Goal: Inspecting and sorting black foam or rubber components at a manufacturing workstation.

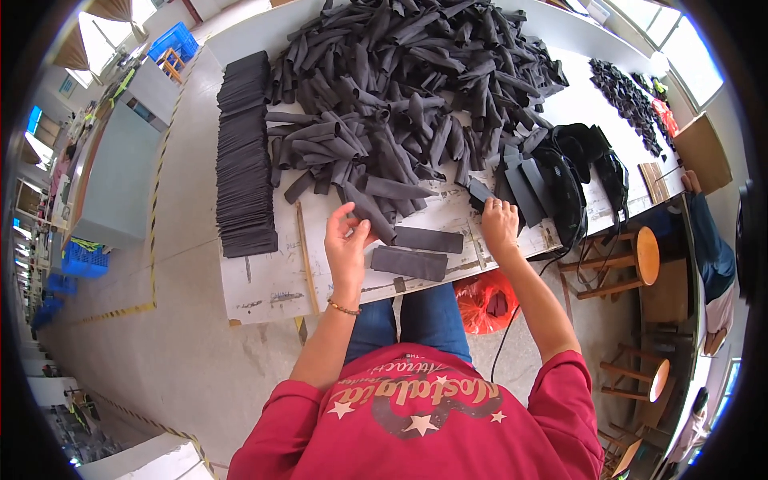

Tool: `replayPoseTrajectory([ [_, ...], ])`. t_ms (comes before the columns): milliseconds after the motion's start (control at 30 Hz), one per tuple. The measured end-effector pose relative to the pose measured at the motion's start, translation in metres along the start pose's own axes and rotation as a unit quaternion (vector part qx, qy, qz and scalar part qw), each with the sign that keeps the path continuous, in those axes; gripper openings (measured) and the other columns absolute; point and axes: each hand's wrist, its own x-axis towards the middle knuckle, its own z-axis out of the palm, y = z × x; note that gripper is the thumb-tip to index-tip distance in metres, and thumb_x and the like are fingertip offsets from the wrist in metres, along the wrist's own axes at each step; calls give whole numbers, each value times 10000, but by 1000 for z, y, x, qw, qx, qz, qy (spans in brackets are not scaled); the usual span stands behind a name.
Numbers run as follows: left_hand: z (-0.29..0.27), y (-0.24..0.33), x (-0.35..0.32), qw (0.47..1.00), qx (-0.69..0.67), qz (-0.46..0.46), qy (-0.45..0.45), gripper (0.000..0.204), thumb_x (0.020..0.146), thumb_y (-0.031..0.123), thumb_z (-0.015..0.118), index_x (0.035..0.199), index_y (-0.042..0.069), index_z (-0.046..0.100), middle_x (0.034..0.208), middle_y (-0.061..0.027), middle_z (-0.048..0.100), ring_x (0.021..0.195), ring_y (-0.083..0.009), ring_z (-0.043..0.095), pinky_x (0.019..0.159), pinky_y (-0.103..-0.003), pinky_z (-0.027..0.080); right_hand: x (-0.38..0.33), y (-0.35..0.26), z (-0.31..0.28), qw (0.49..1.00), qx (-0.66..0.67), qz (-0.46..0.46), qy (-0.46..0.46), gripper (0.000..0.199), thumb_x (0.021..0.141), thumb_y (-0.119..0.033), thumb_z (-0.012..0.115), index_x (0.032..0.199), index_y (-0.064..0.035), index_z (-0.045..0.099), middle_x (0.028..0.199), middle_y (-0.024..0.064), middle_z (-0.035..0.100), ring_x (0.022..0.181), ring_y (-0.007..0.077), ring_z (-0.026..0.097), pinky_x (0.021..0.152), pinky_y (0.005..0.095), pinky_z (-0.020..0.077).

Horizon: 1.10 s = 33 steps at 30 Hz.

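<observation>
So the left hand (347,246) is half curled right up against a rolled dark cloth piece (373,214) at the near edge of a big heap (416,72); can't tell if those fingers really grip it. The right hand (501,227) has its fingers pinched narrow on a dark flat piece (480,191). Two dark strips (410,263) lie flat on the white surface (250,284) between the hands, and a tall neat stack (243,160) sits off left.

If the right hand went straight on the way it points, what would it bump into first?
Probably the small dark flat piece just beyond the fingertips of the right hand; depth is unclear, and they may already touch.
</observation>
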Motion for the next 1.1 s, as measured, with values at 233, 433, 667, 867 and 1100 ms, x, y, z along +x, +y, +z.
replayPoseTrajectory([
  [233, -19, 0, -1, 986, -126, -98, 43, 520, 856, -88, 579, 1328, -78, 362, 956, -126, 599, 862, -229, 649, 820, -402, 592, 5, 15, -24, 980, 113, -19, 160, 345, 807, -33, 540, 1146, -87, 567, 1036, 73, 600, 963, 252, 554, 888, 392, 413],
  [433, -35, -6, 4, 979, -142, -149, 8, 436, 853, -70, 588, 1272, -61, 469, 999, -138, 649, 888, -261, 664, 817, -389, 575, 15, -13, -67, 837, 518, 104, 142, 305, 897, 25, 504, 1193, -47, 503, 1023, 187, 602, 942, 389, 582, 850, 413, 453],
  [667, -54, -13, 12, 945, -226, -235, -9, 133, 882, 54, 636, 1006, 9, 614, 985, -108, 655, 903, -206, 628, 834, -369, 543, -13, -57, -121, 838, 544, -38, 7, 324, 797, -109, 740, 953, -36, 465, 866, 147, 519, 790, 295, 534, 723, 355, 440],
  [867, -47, 3, 11, 917, -297, -268, 2, 139, 855, 105, 700, 948, 35, 624, 958, -93, 656, 863, -210, 618, 830, -372, 547, -26, -75, -135, 845, 508, -166, 9, 320, 812, -77, 699, 1037, -21, 478, 1037, 171, 564, 927, 373, 535, 796, 430, 443],
  [1100, -41, 21, 10, 940, -282, -190, -8, 187, 885, 105, 668, 1012, -11, 596, 1038, -163, 660, 1033, -288, 640, 919, -453, 540, -32, -81, -153, 821, 561, -106, -16, 369, 792, -65, 713, 1079, -23, 485, 1144, 169, 589, 1013, 371, 534, 870, 421, 444],
])
